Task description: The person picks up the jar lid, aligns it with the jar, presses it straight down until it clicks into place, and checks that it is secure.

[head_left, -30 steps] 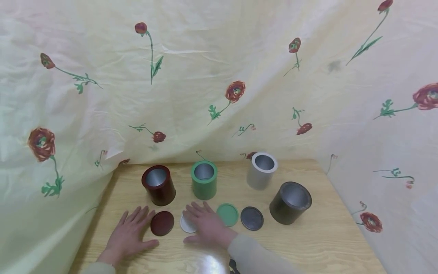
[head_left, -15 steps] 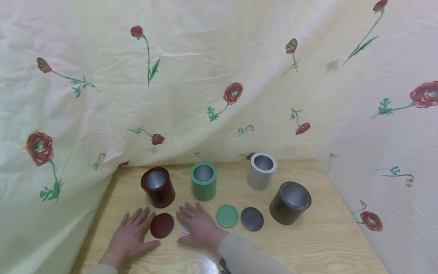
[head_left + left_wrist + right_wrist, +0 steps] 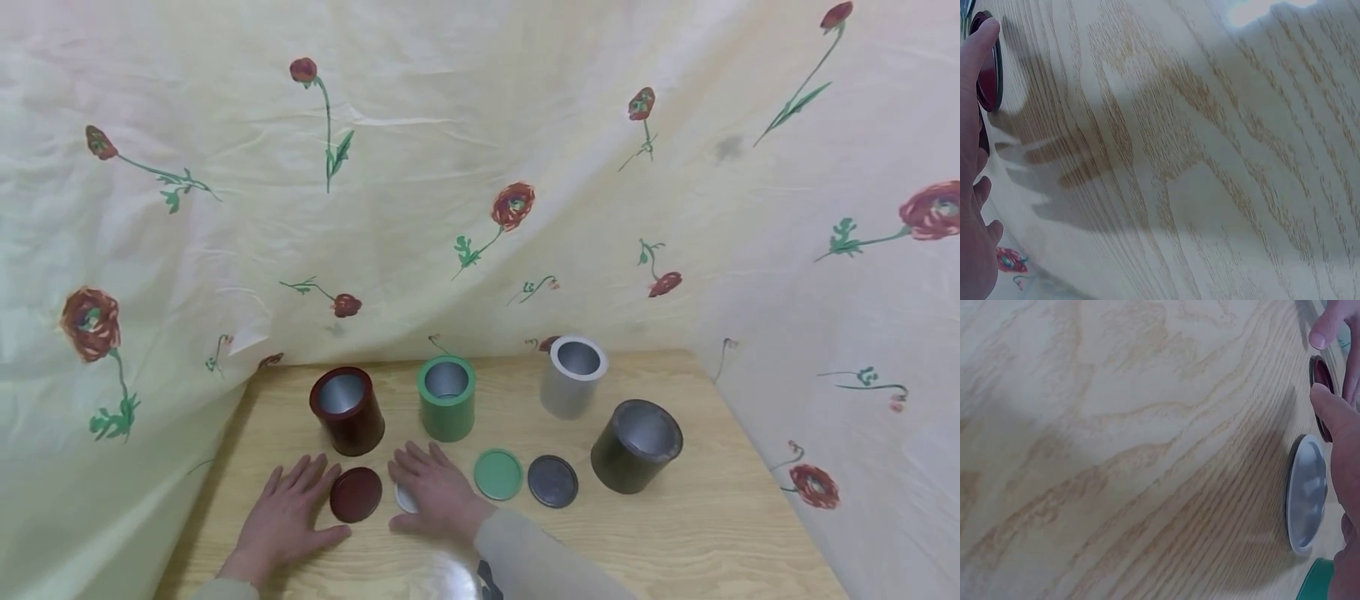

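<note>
My left hand (image 3: 283,518) is spread palm down at the left, its fingers straight, beside a dark red lid (image 3: 356,494). In the left wrist view its shadow falls on the wood, and it holds nothing. My right hand (image 3: 437,493) extends with straight fingers over a white lid (image 3: 405,498), covering most of it in the head view. The right wrist view shows that white lid (image 3: 1307,494) lying on the table under the hand; whether they touch I cannot tell. A green lid (image 3: 498,474) and a dark grey lid (image 3: 552,481) lie to the right.
Behind the lids stand lidless canisters: dark red (image 3: 348,412), green (image 3: 447,400) and white (image 3: 573,377). A black canister (image 3: 636,446) stands farther right. The wooden table (image 3: 712,533) ends at a flowered cloth (image 3: 420,167) hanging at the back and sides.
My right hand has shifted slightly left over the white lid, hiding more of it. The left hand, the lids and the canisters keep their places; the head view has tilted a little.
</note>
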Motion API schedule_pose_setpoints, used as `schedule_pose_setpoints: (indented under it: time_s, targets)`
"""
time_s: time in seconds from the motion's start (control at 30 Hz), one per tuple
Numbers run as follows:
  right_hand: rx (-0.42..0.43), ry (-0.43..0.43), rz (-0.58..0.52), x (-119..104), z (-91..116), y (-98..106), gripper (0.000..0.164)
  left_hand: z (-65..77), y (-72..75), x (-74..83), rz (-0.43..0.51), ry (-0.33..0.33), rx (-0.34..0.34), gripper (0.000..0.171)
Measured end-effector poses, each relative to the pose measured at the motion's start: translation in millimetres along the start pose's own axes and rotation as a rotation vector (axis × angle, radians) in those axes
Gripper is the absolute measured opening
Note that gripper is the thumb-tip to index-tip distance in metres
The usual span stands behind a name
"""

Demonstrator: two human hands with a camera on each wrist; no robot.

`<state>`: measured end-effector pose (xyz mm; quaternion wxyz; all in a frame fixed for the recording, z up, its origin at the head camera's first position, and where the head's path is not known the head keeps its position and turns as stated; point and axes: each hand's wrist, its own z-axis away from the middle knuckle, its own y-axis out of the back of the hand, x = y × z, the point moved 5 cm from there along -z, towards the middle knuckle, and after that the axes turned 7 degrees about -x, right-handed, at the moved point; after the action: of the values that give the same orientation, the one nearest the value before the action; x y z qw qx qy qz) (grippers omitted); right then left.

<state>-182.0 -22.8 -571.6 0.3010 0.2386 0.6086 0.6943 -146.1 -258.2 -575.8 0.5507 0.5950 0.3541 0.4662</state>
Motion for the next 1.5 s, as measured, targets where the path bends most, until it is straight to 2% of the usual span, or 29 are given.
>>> schedule_pose_setpoints:
  time_s: [0.13, 0.3, 0.73, 1.0, 1.17, 1.5]
  targets:
    - [-0.012, -0.011, -0.016, 0.9, -2.9, 0.2, 0.087, -1.2, 0.3, 0.8, -0.002, -0.003, -0.009, 0.099]
    - [0.0, 0.018, -0.005, -2.4, -10.5, -8.0, 0.087, -2.1, 1.9, -1.7, -0.015, 0.007, -0.02, 0.098]
    - [-0.014, 0.007, 0.021, -5.5, -21.0, -22.7, 0.086, -1.8, -5.8, -5.7, -0.01, 0.012, -0.015, 0.098]
    - [0.028, 0.011, 0.052, -4.3, -22.9, -19.3, 0.084, -4.0, -6.2, -2.3, 0.014, -0.002, -0.007, 0.095]
    - [0.031, 0.025, 0.024, -9.0, -23.5, -13.5, 0.078, -3.3, -7.2, -1.8, 0.026, -0.002, -0.012, 0.092]
    - [0.034, 0.0, 0.0, -12.0, -24.7, -7.5, 0.076, -6.0, -9.2, -2.6, 0.008, -0.022, -0.008, 0.089]
